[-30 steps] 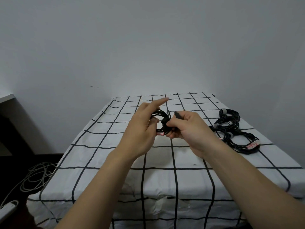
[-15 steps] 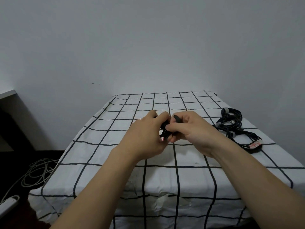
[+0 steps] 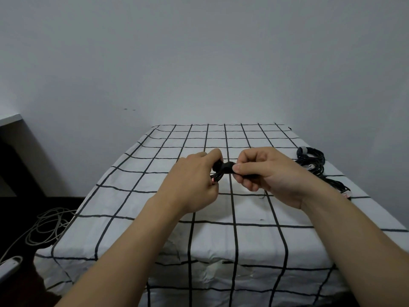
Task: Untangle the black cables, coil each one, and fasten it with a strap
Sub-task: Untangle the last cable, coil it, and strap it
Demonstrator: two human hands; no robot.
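Note:
I hold a small coiled black cable [image 3: 222, 167] above the middle of the table, between both hands. My left hand [image 3: 194, 178] grips the coil's left side with curled fingers; a small pink bit shows by its fingertips. My right hand [image 3: 263, 173] pinches the black strap around the coil between thumb and forefinger. Most of the coil is hidden by my fingers. A pile of black cables [image 3: 312, 160] lies at the table's right edge, with a grey strap on its far end.
The table [image 3: 155, 222] wears a white cloth with a black grid. A grey wall stands close behind it. On the dark floor to the left lie loops of pale cable [image 3: 46, 227] and a white object [image 3: 8, 265].
My left forefinger, pointing out a second ago, has curled onto the coil. Both hands closed together, and my right hand has now drawn the strap to the right.

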